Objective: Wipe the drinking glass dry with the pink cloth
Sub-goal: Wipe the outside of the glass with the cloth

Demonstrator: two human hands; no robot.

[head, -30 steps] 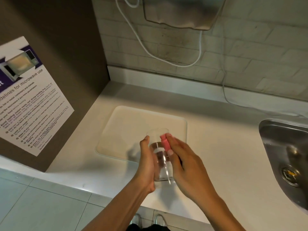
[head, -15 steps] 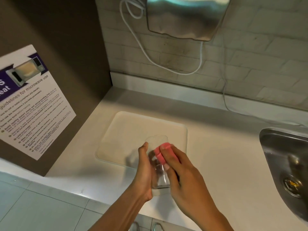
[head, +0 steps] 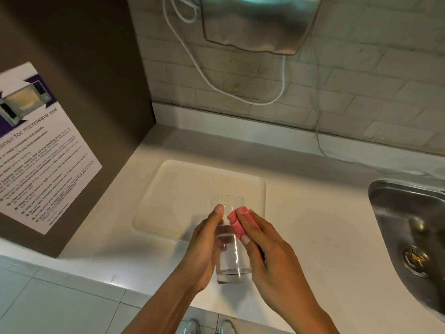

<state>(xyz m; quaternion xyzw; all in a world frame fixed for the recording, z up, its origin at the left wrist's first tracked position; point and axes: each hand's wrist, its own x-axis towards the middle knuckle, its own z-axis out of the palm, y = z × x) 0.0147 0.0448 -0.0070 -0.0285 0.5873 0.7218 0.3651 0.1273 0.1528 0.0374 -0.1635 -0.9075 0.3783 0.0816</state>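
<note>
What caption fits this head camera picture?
Left hand holds a drinking glass while the right hand presses a pink cloth against it.

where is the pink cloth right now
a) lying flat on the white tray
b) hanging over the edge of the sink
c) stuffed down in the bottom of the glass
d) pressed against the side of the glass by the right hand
d: the pink cloth is folded under the right hand, pressed to the upper side of the drinking glass, which the left hand holds above the counter.
</note>
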